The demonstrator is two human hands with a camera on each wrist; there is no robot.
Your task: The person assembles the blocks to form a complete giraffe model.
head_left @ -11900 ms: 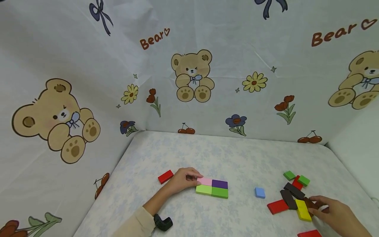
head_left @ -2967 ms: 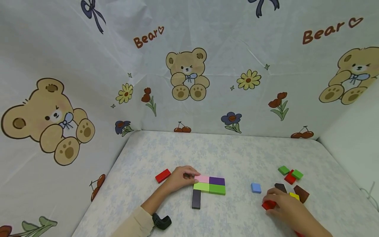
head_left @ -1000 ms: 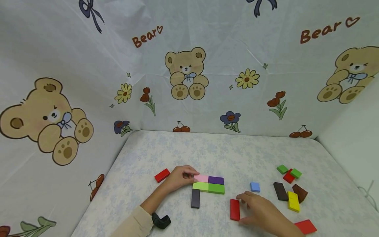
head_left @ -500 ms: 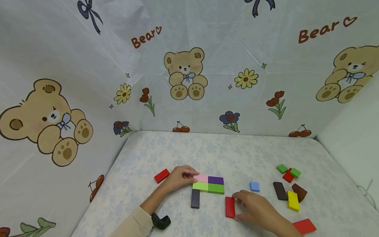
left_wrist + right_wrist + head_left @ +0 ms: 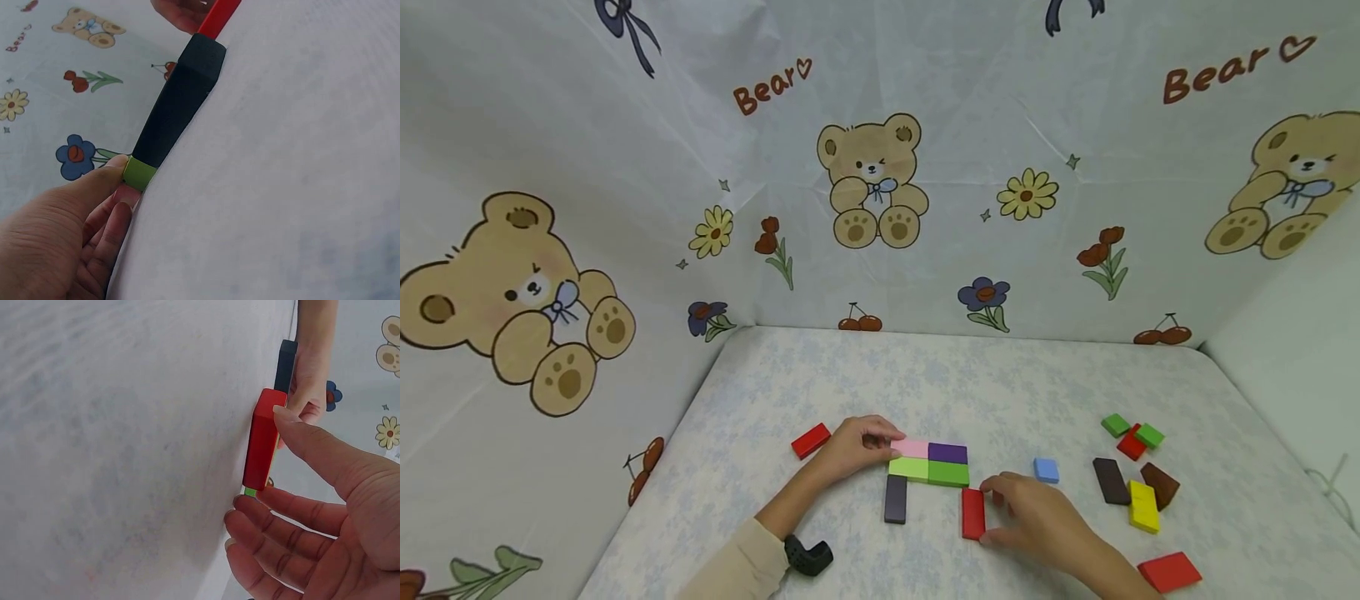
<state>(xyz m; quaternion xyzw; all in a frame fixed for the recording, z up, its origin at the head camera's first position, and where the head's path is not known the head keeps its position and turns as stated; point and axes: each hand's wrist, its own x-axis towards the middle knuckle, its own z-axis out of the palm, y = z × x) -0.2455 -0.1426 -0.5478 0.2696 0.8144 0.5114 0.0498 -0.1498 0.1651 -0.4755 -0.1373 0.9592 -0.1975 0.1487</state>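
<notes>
White cloth wall (image 5: 958, 100) at the back in the head view, with bears, flowers, bows and cherries on it. Pale worktop (image 5: 820, 375) below. Near the middle, four flat blocks side by side: pink block (image 5: 910, 447) and purple block (image 5: 948, 453) behind, light green block (image 5: 908, 469) and green block (image 5: 948, 474) in front. At the left end of these, left grip (image 5: 853, 450), fingers bent; hard to tell pinching from just touching. Just in front of the light green block, black block (image 5: 895, 498). Just in front of the green block's right corner, red block (image 5: 973, 513), flat and held by the right grip (image 5: 1030, 512). Farther right, little blue block (image 5: 1046, 470), dark block (image 5: 1111, 481), yellow block (image 5: 1143, 507), brown block (image 5: 1161, 486) and two little green blocks (image 5: 1149, 435).

From the left wrist, black block big in front, with the light green block's end poking out by the left grip's thumb.

From the right wrist, red block between thumb and fingertip of the right grip. Past it, black block and left grip.
</notes>
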